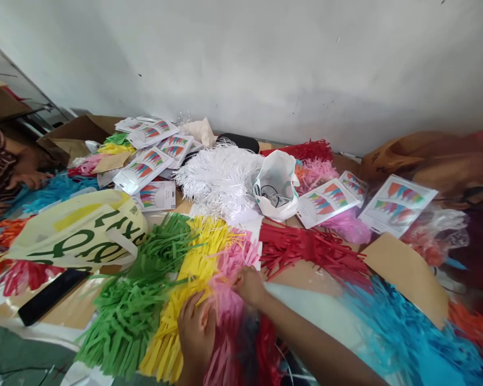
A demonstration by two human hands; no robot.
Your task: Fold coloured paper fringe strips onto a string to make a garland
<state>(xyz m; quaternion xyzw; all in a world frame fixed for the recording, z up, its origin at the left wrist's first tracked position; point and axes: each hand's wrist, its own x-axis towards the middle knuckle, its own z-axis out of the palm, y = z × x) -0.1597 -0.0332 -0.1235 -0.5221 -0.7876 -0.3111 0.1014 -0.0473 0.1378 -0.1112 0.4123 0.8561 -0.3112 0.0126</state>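
My right hand [250, 288] is closed around the pink fringed tissue paper [241, 252], on its upper part. My left hand [197, 327] lies just left of it, fingers apart, over the border of the yellow fringed paper [203, 236] and the pink. Green fringed paper [116, 316] spreads out to the left of the yellow. Beyond my right hand is a bunch of red fringed paper [309, 244]. Blue fringed paper [410, 327] lies at the right, past my forearm. The lower pink strands are blurred.
A white shredded bundle [221, 174] and an open white bag [279, 182] stand at the back. Printed packets [143, 169] are piled left of them. A black phone [52, 295] lies beside a cream bag [72, 236]. Another person's hand [30, 174] is at far left.
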